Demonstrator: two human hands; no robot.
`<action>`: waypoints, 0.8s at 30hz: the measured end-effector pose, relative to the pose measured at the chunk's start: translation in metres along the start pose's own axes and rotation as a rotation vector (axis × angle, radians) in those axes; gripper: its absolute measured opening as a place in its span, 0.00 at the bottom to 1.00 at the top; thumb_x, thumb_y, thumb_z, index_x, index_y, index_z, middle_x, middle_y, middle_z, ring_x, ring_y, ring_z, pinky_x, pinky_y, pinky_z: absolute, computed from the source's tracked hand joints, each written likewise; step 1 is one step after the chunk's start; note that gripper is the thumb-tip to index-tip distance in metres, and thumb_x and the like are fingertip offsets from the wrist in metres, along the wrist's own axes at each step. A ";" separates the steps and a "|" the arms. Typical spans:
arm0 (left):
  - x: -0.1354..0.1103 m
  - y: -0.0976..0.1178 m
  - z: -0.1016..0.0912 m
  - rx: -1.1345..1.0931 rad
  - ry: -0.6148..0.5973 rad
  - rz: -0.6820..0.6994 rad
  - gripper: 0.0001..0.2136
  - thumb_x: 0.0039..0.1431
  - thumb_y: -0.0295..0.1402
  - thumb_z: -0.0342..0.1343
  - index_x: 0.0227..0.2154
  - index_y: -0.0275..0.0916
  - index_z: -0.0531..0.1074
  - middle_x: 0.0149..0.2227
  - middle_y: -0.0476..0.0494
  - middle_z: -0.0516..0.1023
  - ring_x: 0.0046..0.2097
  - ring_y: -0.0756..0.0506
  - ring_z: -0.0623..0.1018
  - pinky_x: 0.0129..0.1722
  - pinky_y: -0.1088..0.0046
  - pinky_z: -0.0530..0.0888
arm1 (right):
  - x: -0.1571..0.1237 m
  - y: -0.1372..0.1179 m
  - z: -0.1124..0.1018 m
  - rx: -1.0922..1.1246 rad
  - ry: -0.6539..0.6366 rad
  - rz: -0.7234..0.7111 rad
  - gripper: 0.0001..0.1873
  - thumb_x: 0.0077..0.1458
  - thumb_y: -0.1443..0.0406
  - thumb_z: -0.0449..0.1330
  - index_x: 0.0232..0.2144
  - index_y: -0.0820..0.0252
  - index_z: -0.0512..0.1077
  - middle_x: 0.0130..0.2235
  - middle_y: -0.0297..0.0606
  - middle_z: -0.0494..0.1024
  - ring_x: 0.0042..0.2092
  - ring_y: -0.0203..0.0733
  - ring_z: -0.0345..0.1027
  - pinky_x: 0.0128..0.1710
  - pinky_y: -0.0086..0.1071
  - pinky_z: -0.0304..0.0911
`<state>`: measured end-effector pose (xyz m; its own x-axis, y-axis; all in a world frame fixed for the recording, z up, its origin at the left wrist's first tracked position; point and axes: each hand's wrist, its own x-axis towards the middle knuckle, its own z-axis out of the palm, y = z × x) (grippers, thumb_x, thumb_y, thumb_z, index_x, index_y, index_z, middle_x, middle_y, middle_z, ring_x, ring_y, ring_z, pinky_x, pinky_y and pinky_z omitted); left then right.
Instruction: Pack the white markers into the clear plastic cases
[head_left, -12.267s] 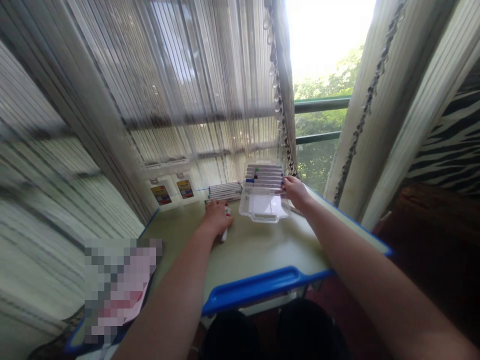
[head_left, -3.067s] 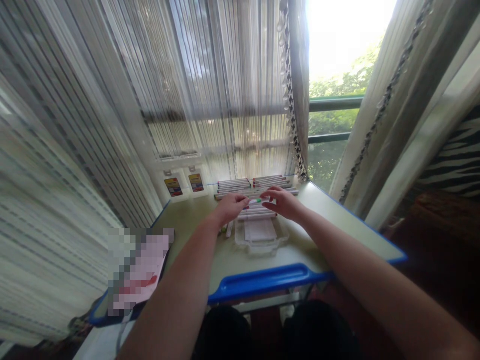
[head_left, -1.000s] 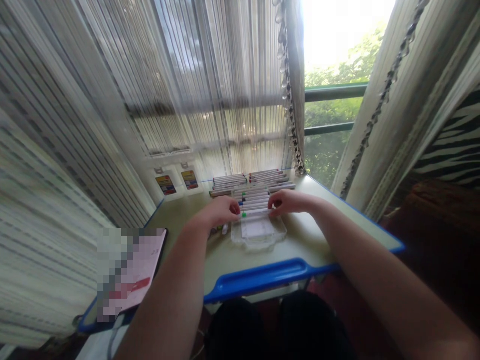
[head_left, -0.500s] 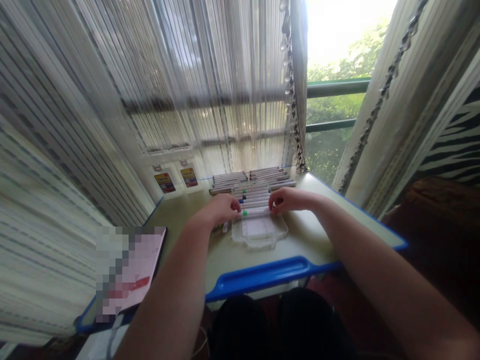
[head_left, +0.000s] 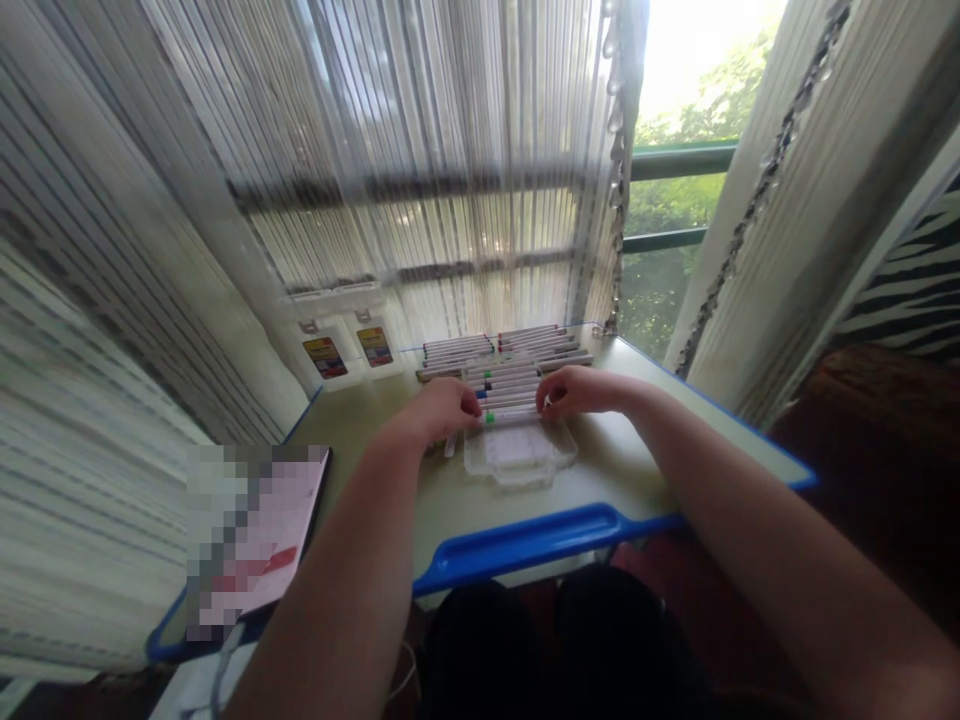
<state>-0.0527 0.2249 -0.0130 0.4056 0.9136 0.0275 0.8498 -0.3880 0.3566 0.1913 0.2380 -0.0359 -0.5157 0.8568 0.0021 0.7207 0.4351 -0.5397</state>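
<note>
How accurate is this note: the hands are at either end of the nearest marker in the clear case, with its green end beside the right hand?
One detail is wrong: the head view shows the green end beside the left hand, not the right hand. The hands are indeed at either end of the nearest marker in the clear case.

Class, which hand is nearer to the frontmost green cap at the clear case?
Left. The left hand is just beside the green cap; the right hand is farther off, by the opposite end of that marker.
</note>
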 end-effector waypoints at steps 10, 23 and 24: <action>0.001 -0.002 0.001 -0.002 -0.003 0.031 0.05 0.43 0.29 0.60 0.25 0.39 0.79 0.26 0.46 0.79 0.28 0.48 0.74 0.31 0.75 0.65 | -0.002 -0.003 0.001 -0.008 -0.002 0.001 0.12 0.41 0.63 0.64 0.32 0.60 0.77 0.24 0.30 0.68 0.26 0.31 0.58 0.25 0.26 0.52; -0.002 -0.004 -0.004 0.138 -0.020 -0.035 0.08 0.44 0.30 0.59 0.30 0.38 0.78 0.32 0.46 0.79 0.33 0.48 0.76 0.31 0.77 0.67 | -0.003 -0.005 0.003 -0.071 -0.003 0.008 0.14 0.41 0.64 0.64 0.34 0.61 0.76 0.27 0.31 0.70 0.27 0.31 0.59 0.26 0.25 0.51; -0.002 -0.003 -0.005 0.155 -0.029 -0.045 0.07 0.45 0.30 0.58 0.29 0.39 0.78 0.31 0.46 0.79 0.33 0.48 0.76 0.31 0.77 0.67 | -0.003 -0.006 0.003 -0.080 -0.007 0.010 0.14 0.41 0.64 0.64 0.34 0.61 0.75 0.27 0.31 0.70 0.27 0.31 0.59 0.26 0.25 0.51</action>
<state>-0.0581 0.2244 -0.0098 0.3737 0.9275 -0.0126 0.9082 -0.3631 0.2082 0.1874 0.2322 -0.0350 -0.5115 0.8592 -0.0088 0.7604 0.4478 -0.4704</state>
